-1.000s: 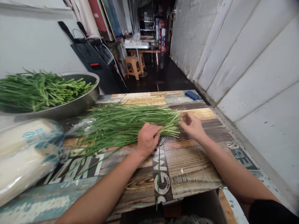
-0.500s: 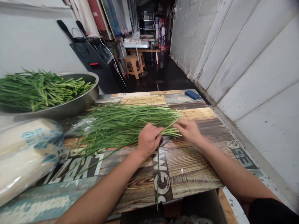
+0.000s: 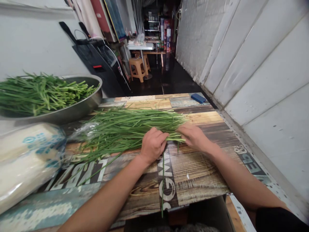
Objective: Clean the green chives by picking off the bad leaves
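A loose heap of long green chive stalks (image 3: 125,127) lies across the patterned table (image 3: 198,174). My left hand (image 3: 152,144) is closed over a bunch of stalks near their cut ends. My right hand (image 3: 193,135) pinches the ends of the same stalks at the right of the heap. One single green stalk (image 3: 163,183) hangs from under my left hand down over the table's front edge.
A metal bowl (image 3: 79,106) holding more green stalks stands at the back left. A large white plastic sack (image 3: 26,161) lies at the left. A blue flat object (image 3: 198,98) rests at the far right corner. A white wall runs along the right. A box opening shows below the table's front edge.
My right hand has slid left and down from the stalk tips onto the bunch's ends. My left hand has stayed on the heap.
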`<state>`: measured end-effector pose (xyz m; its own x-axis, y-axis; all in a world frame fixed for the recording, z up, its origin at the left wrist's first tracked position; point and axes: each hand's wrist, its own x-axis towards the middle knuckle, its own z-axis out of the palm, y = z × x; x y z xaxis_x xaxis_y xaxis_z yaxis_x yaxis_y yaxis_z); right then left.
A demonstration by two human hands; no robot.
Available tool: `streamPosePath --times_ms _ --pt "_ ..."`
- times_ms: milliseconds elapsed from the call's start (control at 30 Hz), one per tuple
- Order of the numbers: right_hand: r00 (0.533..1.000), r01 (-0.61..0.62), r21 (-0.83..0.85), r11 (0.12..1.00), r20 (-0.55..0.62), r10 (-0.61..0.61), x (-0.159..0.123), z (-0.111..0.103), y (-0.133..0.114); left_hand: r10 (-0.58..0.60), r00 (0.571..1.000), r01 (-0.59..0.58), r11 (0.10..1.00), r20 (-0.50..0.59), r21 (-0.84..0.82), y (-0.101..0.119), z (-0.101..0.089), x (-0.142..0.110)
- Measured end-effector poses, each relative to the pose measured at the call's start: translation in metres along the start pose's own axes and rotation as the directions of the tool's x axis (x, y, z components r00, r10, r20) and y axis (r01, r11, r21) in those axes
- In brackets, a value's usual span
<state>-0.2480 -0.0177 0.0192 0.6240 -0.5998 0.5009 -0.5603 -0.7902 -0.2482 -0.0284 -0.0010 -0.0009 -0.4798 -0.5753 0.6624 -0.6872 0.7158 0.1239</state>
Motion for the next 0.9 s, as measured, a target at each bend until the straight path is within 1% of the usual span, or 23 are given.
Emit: streamPosePath --times_ms 67,133,167,233,267,300,333,367,400,433,467,500,533,567,600,633,700,767,833,867,900 --pt "0.999 0.033 -0.056 0.998 0.023 -0.032 -0.001 0.004 0.003 0.020 1.000 -0.020 1.000 0.000 0.002 0.001 -0.001 0.001" --pt "1.000 0.015 -0.067 0.998 0.023 -0.014 -0.002 0.006 0.005 0.041 0.999 -0.041 0.999 0.001 -0.006 0.002 -0.002 0.002" --pt "1.000 -0.002 -0.044 0.999 0.019 0.003 -0.002 0.006 0.004 0.049 0.999 -0.049 0.999 -0.001 -0.014 0.003 -0.002 0.002" --pt "0.998 -0.063 0.079 0.995 0.015 0.062 0.000 0.005 0.002 0.057 0.998 -0.057 0.998 -0.013 -0.036 0.003 -0.002 0.002" --pt "0.993 -0.119 0.175 0.977 0.022 0.117 0.001 0.004 0.000 0.059 0.998 -0.061 0.997 -0.026 -0.051 0.003 -0.003 0.002" --pt "0.981 -0.191 0.284 0.940 0.038 0.188 0.002 0.004 -0.002 0.063 0.997 -0.066 0.996 -0.041 -0.067 0.003 -0.003 0.002" --pt "0.959 -0.279 0.398 0.874 0.069 0.275 0.003 0.004 -0.004 0.068 0.996 -0.073 0.994 -0.056 -0.083 0.003 -0.003 0.002" --pt "0.922 -0.375 0.506 0.777 0.117 0.369 0.004 0.005 -0.006 0.073 0.995 -0.079 0.992 -0.070 -0.096 0.003 -0.004 0.002" --pt "0.871 -0.463 0.601 0.651 0.174 0.459 0.005 0.006 -0.008 0.077 0.994 -0.085 0.991 -0.083 -0.105 0.003 -0.004 0.002" --pt "0.811 -0.531 0.679 0.508 0.232 0.537 0.005 0.008 -0.010 0.080 0.993 -0.089 0.990 -0.092 -0.109 0.004 -0.004 0.003" --pt "0.750 -0.569 0.739 0.360 0.287 0.596 0.006 0.010 -0.011 0.082 0.992 -0.093 0.990 -0.097 -0.108 0.005 -0.005 0.003" --pt "0.695 -0.582 0.782 0.222 0.336 0.636 0.007 0.012 -0.013 0.083 0.992 -0.094 0.990 -0.099 -0.105 0.006 -0.005 0.003" --pt "0.651 -0.574 0.812 0.105 0.375 0.660 0.007 0.013 -0.014 0.083 0.992 -0.092 0.991 -0.097 -0.101 0.007 -0.005 0.004" --pt "0.620 -0.556 0.831 0.015 0.403 0.673 0.008 0.014 -0.015 0.081 0.993 -0.090 0.991 -0.091 -0.097 0.008 -0.005 0.004" --pt "0.602 -0.537 0.842 -0.050 0.424 0.677 0.009 0.014 -0.016 0.079 0.993 -0.087 0.992 -0.084 -0.094 0.009 -0.005 0.004" --pt "0.592 -0.522 0.848 -0.095 0.440 0.676 0.010 0.014 -0.017 0.077 0.994 -0.084 0.992 -0.077 -0.092 0.009 -0.005 0.004" --pt "0.582 -0.486 0.863 -0.137 0.437 0.686 0.012 0.011 -0.015 0.071 0.995 -0.077 0.993 -0.070 -0.089 0.009 -0.004 0.004" --pt "0.575 -0.440 0.890 -0.118 0.381 0.724 0.012 0.007 -0.010 0.061 0.995 -0.068 0.994 -0.078 -0.083 0.009 -0.003 0.003" --pt "0.556 -0.419 0.907 -0.044 0.295 0.777 0.011 0.004 0.000 0.048 0.995 -0.054 0.996 -0.084 -0.071 0.008 -0.003 0.002" --pt "0.543 -0.427 0.904 0.012 0.246 0.803 0.009 0.002 0.004 0.043 0.996 -0.049 0.997 -0.083 -0.064 0.007 -0.003 0.002" --pt "0.531 -0.448 0.890 0.088 0.186 0.827 0.008 0.000 0.009 0.039 0.996 -0.044 0.997 -0.080 -0.057 0.006 -0.003 0.001"
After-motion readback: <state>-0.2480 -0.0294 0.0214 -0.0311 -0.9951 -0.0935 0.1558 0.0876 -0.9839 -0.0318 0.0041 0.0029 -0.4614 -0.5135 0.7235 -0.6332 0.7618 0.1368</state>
